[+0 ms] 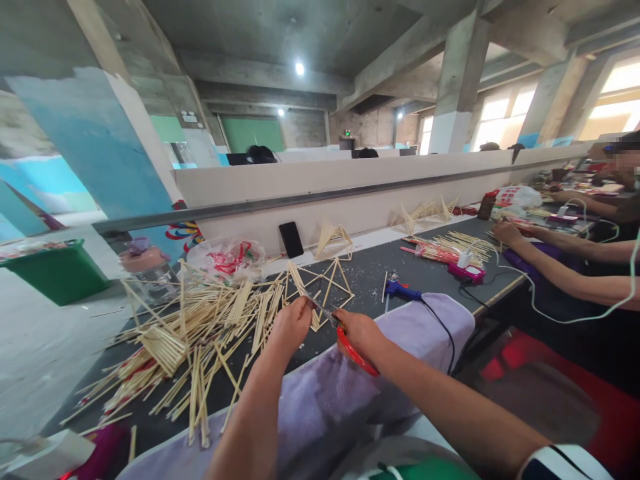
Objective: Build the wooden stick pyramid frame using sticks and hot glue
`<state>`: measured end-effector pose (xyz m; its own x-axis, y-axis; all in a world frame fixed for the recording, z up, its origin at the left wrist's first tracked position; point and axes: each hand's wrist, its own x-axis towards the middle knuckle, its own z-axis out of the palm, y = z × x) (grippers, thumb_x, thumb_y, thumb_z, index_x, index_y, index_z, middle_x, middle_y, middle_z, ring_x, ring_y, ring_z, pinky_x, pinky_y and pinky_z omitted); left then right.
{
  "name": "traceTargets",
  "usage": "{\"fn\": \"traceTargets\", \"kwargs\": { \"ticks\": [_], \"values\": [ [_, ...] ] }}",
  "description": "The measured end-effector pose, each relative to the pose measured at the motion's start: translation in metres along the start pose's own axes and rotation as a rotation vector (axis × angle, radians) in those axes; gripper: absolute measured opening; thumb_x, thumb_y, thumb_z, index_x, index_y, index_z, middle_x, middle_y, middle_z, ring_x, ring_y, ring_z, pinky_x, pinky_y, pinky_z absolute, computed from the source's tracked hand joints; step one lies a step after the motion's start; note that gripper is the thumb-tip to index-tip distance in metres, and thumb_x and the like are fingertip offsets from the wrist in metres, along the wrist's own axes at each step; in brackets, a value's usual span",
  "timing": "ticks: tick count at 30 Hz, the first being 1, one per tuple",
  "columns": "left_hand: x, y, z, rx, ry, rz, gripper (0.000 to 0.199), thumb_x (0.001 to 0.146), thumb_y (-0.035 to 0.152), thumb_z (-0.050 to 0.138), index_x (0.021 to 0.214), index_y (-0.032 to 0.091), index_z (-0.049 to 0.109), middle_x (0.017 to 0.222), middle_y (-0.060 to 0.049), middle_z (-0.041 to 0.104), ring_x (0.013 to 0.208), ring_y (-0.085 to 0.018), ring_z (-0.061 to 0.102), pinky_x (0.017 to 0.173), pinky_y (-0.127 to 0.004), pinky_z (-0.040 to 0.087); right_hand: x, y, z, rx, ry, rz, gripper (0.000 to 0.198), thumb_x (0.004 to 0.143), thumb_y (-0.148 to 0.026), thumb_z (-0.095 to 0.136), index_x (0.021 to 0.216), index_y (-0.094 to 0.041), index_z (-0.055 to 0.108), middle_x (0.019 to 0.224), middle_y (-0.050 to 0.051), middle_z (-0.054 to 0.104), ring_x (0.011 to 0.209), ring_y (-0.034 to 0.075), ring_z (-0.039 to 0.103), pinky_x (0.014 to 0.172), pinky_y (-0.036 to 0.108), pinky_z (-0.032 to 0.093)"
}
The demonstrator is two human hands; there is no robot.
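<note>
Near the table's front edge, my left hand [294, 324] is closed on a small bundle of thin wooden sticks [296, 279] that points up and away from me. My right hand [357, 331] grips a pair of scissors [359, 357] by its red handles. The metal blades reach left to the fingers of my left hand; whether they touch the sticks I cannot tell. Just behind both hands, a frame of glued sticks [327, 280] stands on the dark table [367, 273]. A purple cloth [320, 400] covers the edge below my hands.
Loose sticks [215, 327] are heaped on the left. A blue glue gun [403, 290] lies to the right, its cord running over the cloth. A phone [291, 240] leans on the partition near another stick model [333, 241]. Another person's hands [510, 233] are farther right.
</note>
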<state>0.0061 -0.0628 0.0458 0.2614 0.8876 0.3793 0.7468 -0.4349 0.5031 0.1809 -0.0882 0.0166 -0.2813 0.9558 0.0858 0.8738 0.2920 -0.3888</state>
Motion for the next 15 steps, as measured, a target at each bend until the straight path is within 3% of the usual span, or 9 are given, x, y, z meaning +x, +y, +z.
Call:
{"fn": "traceTargets", "kwargs": {
  "ticks": [6, 11, 15],
  "values": [
    [-0.0044, 0.0088, -0.0067, 0.011, 0.036, -0.003, 0.024, 0.085, 0.023, 0.038, 0.079, 0.02, 0.061, 0.072, 0.001, 0.063, 0.066, -0.013, 0.058, 0.06, -0.022, 0.036, -0.0008, 0.0008, -0.003, 0.05, -0.015, -0.001, 0.028, 0.087, -0.023, 0.036, 0.11, -0.023, 0.051, 0.094, 0.005, 0.067, 0.083, 0.017, 0.061, 0.063, 0.024, 0.036],
    [-0.0066, 0.0082, -0.0009, 0.273, 0.094, 0.016, 0.023, 0.088, 0.025, 0.037, 0.08, 0.02, 0.058, 0.076, -0.002, 0.064, 0.071, -0.015, 0.059, 0.06, -0.025, 0.033, 0.0019, -0.0035, -0.008, 0.132, -0.099, 0.057, 0.026, 0.087, -0.026, 0.037, 0.108, -0.024, 0.051, 0.089, 0.003, 0.067, 0.077, 0.017, 0.061, 0.058, 0.023, 0.035],
    [-0.0077, 0.0089, 0.0028, 0.455, 0.117, 0.005, 0.022, 0.089, 0.025, 0.036, 0.081, 0.019, 0.056, 0.074, -0.003, 0.063, 0.07, -0.017, 0.059, 0.058, -0.027, 0.029, 0.0038, -0.0076, -0.005, 0.072, -0.094, 0.087, 0.027, 0.084, -0.025, 0.039, 0.107, -0.023, 0.052, 0.087, 0.005, 0.067, 0.076, 0.018, 0.061, 0.057, 0.024, 0.034]
  ]
}}
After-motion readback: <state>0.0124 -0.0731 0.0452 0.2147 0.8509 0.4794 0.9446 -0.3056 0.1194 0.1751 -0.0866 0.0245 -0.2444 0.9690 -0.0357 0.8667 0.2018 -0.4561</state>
